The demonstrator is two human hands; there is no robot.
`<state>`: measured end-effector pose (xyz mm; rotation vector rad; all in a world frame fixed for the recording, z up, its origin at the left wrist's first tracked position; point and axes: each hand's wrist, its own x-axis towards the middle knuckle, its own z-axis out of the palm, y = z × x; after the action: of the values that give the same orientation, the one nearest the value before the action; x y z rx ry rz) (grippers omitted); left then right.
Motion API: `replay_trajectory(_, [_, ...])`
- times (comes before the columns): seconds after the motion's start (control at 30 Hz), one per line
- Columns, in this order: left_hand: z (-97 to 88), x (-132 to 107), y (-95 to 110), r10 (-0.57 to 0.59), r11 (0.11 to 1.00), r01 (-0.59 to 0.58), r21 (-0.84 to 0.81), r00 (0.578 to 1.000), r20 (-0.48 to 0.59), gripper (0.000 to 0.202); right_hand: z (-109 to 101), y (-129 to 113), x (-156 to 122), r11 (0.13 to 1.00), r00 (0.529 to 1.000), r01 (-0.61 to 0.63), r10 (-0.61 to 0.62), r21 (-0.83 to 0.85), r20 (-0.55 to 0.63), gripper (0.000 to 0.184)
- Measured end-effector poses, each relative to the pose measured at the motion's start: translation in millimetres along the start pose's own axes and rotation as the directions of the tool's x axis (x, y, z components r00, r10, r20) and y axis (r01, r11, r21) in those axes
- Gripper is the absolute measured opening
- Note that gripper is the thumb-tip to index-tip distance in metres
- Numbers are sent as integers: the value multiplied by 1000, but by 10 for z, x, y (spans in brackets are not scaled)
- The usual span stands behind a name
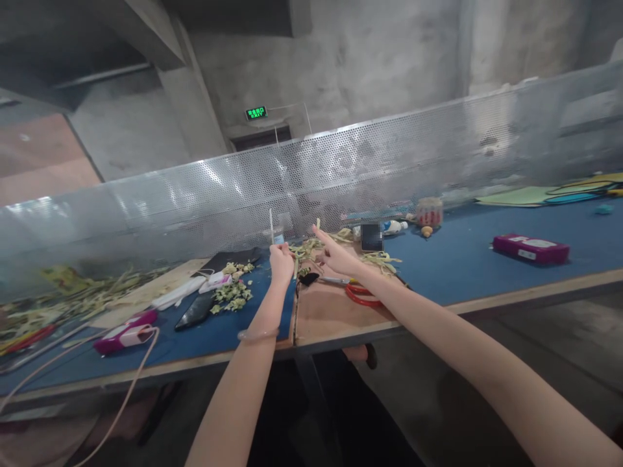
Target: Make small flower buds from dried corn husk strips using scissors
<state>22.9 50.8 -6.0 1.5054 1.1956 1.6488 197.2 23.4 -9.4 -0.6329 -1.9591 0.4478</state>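
Observation:
My left hand [281,261] is closed round a thin white stick [271,226] that points upward. My right hand [335,255] is just to its right, with the index finger stretched up and the lower fingers curled. At that fingertip a short pale strip [318,223] stands up, seemingly pinched there. Dried pale strips [311,246] lie behind and between the hands. Under my right hand are red-handled scissors [363,295], resting on a brown board [316,318], with a small black item [308,279] beside them.
Left of my hands lie a pile of pale green bits [233,295], a black phone-like object [195,311] and a purple box [125,332] with a cable. To the right are a bottle [394,227], a jar [429,212] and another purple box [530,249]. A perforated metal screen [341,162] runs behind.

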Motion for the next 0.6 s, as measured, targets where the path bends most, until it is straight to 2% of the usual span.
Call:
replay_trajectory(0.1, [-6,-2,0,20,999,-11,50,982,-189,24,13,-29,-6,1000,1000,-1,1,19,6,77])
replay_trajectory(0.17, [-9,-11,12,25,998,-8,69,969,-248,26,7,-5,-2,999,1000,-23,23,43,4,78])
replay_trajectory(0.37, [-8,-25,69,32,997,-10,74,954,-298,25,-33,118,21,983,999,-32,34,181,-4,78])
replay_trajectory(0.6, [-9,-5,92,-4,999,14,30,954,-299,23,-63,25,12,959,992,-107,121,263,-36,73])
